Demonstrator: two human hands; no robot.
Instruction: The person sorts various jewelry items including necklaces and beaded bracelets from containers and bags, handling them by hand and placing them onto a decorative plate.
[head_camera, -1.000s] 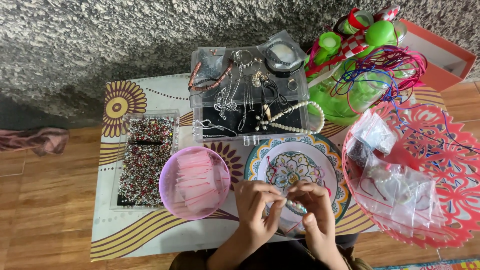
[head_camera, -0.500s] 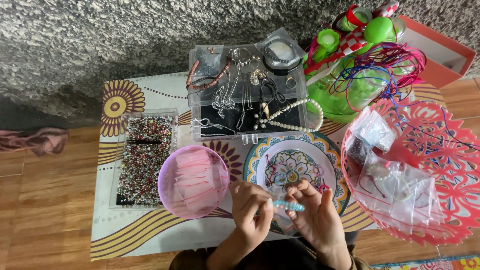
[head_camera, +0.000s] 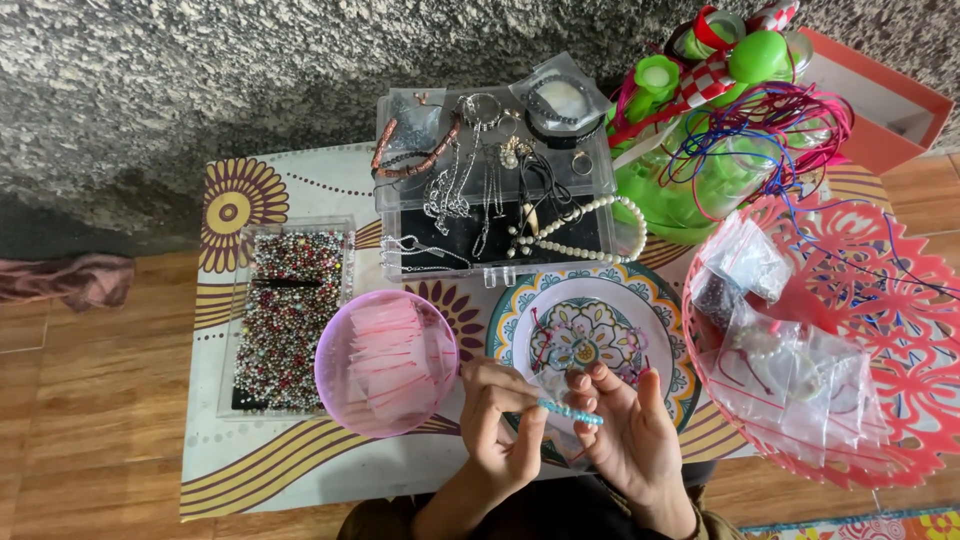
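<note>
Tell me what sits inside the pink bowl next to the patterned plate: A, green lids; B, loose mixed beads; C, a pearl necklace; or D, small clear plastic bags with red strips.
D: the pink bowl holds a stack of small clear bags with red strips, while the pearl necklace lies on the clear jewellery box and the loose beads fill the clear tray to its left.

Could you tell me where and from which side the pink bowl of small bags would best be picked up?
Probably by the left rim of the pink bowl, coming from above. That edge lies free beside the bead tray, while the left hand crowds the bowl's right side, and its thin upturned lip suits a pinch.
</note>
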